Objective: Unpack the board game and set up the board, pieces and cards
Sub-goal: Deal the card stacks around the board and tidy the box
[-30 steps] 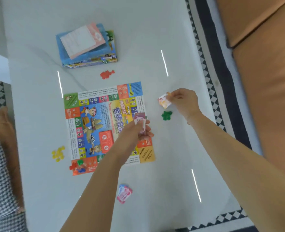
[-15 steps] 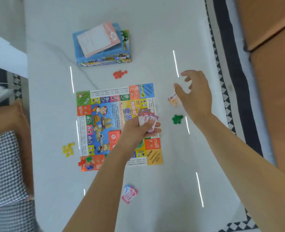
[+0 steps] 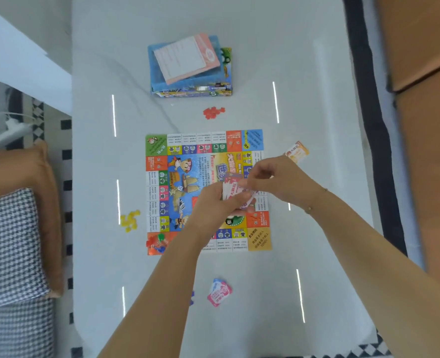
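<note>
The colourful game board lies flat in the middle of the white table. Above its right half my left hand grips a small stack of pink and white cards. My right hand pinches the top of that stack. An orange card pile lies right of the board, a pink card pile in front of it. Red tokens sit behind the board, yellow tokens to its left. Small pawns stand on the board's near left corner.
The open blue game box with a pink leaflet on top stands at the back of the table. A cushion with a checked cover lies at the left, an orange sofa at the right.
My right hand has left the orange card pile and moved left to the card stack in my left hand. The green tokens right of the board are now hidden behind my right arm.
</note>
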The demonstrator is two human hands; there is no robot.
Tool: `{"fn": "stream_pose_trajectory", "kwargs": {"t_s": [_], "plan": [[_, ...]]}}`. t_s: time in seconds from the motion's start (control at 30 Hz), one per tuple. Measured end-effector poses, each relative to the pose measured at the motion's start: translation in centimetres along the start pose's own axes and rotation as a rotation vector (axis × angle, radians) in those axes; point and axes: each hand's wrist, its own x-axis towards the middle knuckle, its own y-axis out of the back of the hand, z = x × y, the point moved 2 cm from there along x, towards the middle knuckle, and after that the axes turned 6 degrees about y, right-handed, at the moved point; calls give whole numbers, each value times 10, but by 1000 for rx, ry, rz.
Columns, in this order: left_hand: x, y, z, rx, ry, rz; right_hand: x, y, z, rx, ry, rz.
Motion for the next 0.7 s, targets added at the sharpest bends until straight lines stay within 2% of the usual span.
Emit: {"fn": "stream_pose_trajectory", "kwargs": {"t_s": [0.23,0.37,0.57,0.7], "plan": [[-4,22,7,-62,13,-67,8,-11,-13,2,66,50],[-2,30,8,-124,57,-67,11,-15,-12,-2,68,79],[0,37,8,-107,74,-37,13,-19,-9,137,42,152],[-1,39,9,-121,65,-20,15,-23,-9,68,50,141]]}}
